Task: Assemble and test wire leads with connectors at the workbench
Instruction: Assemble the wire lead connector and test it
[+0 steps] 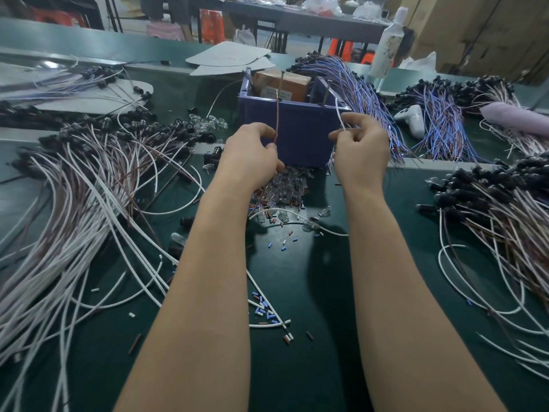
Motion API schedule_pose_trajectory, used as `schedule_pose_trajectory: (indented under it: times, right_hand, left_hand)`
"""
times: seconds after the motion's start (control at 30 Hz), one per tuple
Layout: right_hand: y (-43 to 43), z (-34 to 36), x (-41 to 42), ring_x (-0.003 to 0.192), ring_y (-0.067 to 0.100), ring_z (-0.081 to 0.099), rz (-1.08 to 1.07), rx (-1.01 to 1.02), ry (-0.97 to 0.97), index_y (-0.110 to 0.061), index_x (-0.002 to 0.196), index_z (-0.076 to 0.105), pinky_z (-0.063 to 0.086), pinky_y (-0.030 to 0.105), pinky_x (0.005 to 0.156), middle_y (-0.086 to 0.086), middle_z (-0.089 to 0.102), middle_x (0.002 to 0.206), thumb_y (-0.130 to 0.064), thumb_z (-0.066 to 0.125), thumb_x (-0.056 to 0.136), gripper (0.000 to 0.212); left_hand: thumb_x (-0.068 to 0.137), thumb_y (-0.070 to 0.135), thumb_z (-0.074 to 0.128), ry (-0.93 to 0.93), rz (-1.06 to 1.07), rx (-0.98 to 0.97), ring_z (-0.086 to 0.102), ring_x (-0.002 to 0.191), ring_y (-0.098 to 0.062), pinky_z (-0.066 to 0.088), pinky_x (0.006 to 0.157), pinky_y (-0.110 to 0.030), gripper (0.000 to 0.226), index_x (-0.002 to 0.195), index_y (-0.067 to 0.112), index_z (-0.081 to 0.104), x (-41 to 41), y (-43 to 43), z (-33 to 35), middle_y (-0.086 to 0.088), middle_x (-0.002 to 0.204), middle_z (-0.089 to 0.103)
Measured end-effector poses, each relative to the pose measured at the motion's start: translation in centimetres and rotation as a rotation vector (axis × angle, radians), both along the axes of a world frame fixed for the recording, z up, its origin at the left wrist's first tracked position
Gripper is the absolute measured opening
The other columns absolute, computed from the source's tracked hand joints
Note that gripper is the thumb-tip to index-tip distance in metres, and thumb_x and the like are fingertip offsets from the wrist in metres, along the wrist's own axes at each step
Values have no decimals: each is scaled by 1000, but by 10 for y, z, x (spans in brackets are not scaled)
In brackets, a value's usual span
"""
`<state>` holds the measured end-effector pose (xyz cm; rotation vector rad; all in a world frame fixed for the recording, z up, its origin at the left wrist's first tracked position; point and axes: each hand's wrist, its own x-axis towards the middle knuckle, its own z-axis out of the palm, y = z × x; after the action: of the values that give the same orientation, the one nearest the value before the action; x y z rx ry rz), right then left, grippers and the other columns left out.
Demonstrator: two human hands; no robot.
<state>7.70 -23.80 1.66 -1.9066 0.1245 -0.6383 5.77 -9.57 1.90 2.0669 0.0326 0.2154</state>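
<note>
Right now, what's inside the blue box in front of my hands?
Inside the blue box sits a brown cardboard carton with a label, and thin upright rods stand near its front wall. The wall hides the carton's lower part and the box floor.

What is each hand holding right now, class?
Left hand: pinches a brown wire.
Right hand: pinches a white wire.

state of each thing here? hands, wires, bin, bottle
left hand, pinches brown wire
right hand, pinches white wire
brown wire, held upright
white wire, end pointing up
blue bin, open, box inside
bottle, upright
clear bulbs, loose heap
</note>
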Motion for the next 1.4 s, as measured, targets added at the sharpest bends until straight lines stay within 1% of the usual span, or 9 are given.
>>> schedule_pose_trajectory:
  times: [0.17,0.3,0.7,0.9,1.07,1.17,1.23,1.3,1.4]
  right_hand:
    - [3,0,-1,76,20,58,74,-14,42,-17,106,61,53,40,80,3,69,92,0,42,88,31]
    - [3,1,-2,73,18,58,79,-20,44,-18,107,62,54,38,78,0,68,90,0,41,88,33]
    - [4,2,-3,68,14,57,97,-31,44,-16,109,62,54,35,75,-1,68,89,0,42,88,34]
    - [5,3,-5,73,18,58,103,-34,49,-18,105,61,54,40,82,-5,66,83,0,42,88,31]
    - [3,7,-7,83,17,57,44,-102,73,-16,104,62,48,29,83,0,67,93,-5,46,89,25]
    - [2,19,-12,105,17,47,-148,-313,-49,-15,110,62,30,14,88,3,53,113,-11,51,89,24]
    - [4,35,-20,98,12,53,-14,-357,-125,-18,99,64,34,9,81,-2,57,104,-14,56,87,15]
    - [12,49,-31,80,5,60,395,-463,17,-21,89,67,43,6,68,-8,66,89,-15,62,83,10]
    - [29,52,-43,83,12,66,753,-735,306,-21,94,67,53,20,69,-5,69,92,-14,67,81,15]
  left_hand:
    - [97,14,44,11,-13,10,57,62,-12,55,77,-35,30,125,18,53,0,0,1,4,71,68]
    - [98,14,43,6,-1,10,56,59,-10,51,69,-29,30,126,18,53,0,0,0,4,70,68]
    - [98,14,44,5,-10,5,58,63,-12,55,80,-35,29,125,18,53,1,0,1,3,72,68]
    - [97,13,44,13,-13,-11,57,60,-13,53,68,-31,29,124,18,54,0,2,0,4,69,68]
    - [98,12,43,20,-15,-15,54,48,0,44,50,-19,27,123,15,54,-2,5,0,5,68,69]
    - [97,12,44,26,-2,-34,52,42,4,44,51,-19,25,120,12,55,-2,8,0,4,69,70]
    - [97,12,44,26,3,-31,52,42,5,43,50,-19,23,117,11,55,-2,9,2,3,70,71]
    - [95,10,46,28,15,-28,59,52,0,49,54,-23,22,114,10,58,-3,12,4,0,76,71]
    - [90,6,47,71,83,63,66,93,-27,55,83,-41,22,105,10,63,-4,19,2,-14,103,67]
